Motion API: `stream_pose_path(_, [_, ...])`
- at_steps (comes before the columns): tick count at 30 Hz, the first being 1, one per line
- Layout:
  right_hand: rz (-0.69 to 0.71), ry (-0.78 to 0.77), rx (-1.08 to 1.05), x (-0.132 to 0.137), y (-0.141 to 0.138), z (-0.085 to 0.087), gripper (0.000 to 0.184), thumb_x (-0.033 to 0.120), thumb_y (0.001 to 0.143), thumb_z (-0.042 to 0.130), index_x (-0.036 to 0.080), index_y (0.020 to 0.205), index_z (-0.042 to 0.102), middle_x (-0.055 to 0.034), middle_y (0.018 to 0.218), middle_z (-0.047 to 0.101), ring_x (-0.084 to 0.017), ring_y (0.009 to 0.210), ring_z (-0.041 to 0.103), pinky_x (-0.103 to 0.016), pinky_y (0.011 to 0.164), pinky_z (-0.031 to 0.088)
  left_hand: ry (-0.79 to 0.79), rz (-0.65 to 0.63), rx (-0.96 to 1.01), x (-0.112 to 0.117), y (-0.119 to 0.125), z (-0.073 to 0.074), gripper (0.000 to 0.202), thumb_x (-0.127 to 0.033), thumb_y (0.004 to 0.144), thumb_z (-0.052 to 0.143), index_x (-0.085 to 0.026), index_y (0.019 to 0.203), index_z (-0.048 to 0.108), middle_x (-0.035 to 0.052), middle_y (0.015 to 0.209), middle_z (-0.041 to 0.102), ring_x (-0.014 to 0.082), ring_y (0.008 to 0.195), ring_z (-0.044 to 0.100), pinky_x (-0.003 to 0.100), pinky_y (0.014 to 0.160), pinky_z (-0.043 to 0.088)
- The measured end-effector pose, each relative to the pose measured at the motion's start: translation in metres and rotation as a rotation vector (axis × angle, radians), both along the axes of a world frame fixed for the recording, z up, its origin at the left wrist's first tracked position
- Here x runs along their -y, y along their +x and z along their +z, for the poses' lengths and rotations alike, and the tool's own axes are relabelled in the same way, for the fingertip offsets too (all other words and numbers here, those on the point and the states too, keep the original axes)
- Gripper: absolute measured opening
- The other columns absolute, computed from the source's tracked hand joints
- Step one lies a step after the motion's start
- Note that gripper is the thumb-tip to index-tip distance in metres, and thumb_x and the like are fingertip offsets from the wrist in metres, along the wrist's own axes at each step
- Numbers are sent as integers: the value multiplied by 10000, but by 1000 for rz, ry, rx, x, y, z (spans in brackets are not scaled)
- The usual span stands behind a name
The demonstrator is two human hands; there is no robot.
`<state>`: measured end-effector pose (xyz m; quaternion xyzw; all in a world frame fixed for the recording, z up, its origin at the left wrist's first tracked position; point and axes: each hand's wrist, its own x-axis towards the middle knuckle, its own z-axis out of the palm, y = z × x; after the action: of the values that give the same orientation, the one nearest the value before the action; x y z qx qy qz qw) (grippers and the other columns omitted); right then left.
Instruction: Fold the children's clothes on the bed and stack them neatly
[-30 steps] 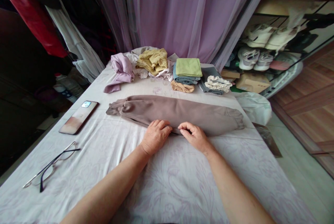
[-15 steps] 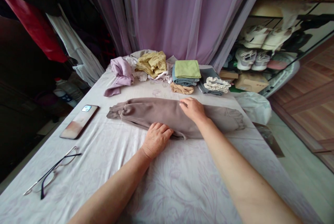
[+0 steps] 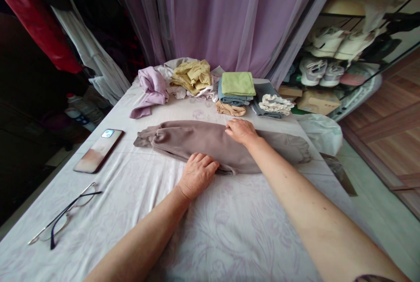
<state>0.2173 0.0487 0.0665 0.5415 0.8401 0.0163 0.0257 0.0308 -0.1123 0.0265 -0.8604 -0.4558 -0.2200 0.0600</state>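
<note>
**Smoothing the fold flat, nothing gripped**

A long pair of taupe fleece trousers, folded lengthwise with gathered cuffs, lies across a pale floral bed sheet, directly under the fingers. The left hand lies flat on the near edge, and the right hand rests on top towards the far edge. Both are open and released, pressing the cloth without clenching it. The step in hand looks like smoothing the layers, and any next move would call for the fingers to lift and get under an edge.

Just beyond the right fingertips sits a small folded tan cloth, beside a folded blue-grey stack topped by a lime-green cloth. Further right is a ruffled white piece on dark grey fabric. Beyond the left fingers lie a crumpled mustard garment and a crumpled lilac top, which hangs close to the trousers' far side. Left of the left hand are a smartphone and wire-framed glasses, both clear of the cloth.
</note>
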Motion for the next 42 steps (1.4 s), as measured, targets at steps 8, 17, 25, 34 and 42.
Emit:
stream_pose_path(8, [1, 15, 72, 3, -2, 3, 314, 256, 963, 419, 143, 1107, 673, -169, 1156, 676, -252, 1048, 633, -331, 858, 459, -18, -3, -23, 1, 0, 1, 82, -219, 946, 562, -231, 958, 643, 18, 858, 659, 180, 823, 550, 343, 794, 392])
stream_pose_path(17, [-45, -14, 19, 4, 8, 1, 228, 317, 944, 504, 208, 1072, 658, -94, 1167, 670, -221, 1064, 610, -308, 858, 457, -9, 2, -38, 1, 1, 1, 78, -223, 950, 552, -226, 939, 630, 21, 862, 659, 183, 816, 548, 343, 790, 387])
stream_pose_path(25, [-72, 14, 79, 9, 3, 4, 297, 226, 964, 419, 156, 1160, 630, -164, 1163, 671, -241, 1052, 631, -330, 868, 449, -33, -10, -28, 3, -1, 3, 122, -185, 943, 538, -233, 994, 638, 28, 884, 657, 186, 857, 551, 347, 819, 395])
stream_pose_path(34, [-221, 16, 41, 2, 0, 2, 363, 194, 973, 345, 98, 1265, 537, -223, 1202, 648, -275, 1083, 639, -357, 873, 470, -55, -61, -74, 8, -4, 6, 174, -219, 984, 468, -241, 1026, 636, 34, 912, 656, 180, 858, 552, 344, 821, 393])
stream_pose_path(42, [-247, -38, 28, -6, -6, 0, 359, 190, 973, 343, 117, 1239, 573, -206, 1182, 672, -274, 1074, 641, -366, 864, 463, -90, -57, -116, 9, -3, 6, 127, -231, 970, 505, -221, 963, 631, 25, 862, 642, 185, 813, 551, 338, 763, 391])
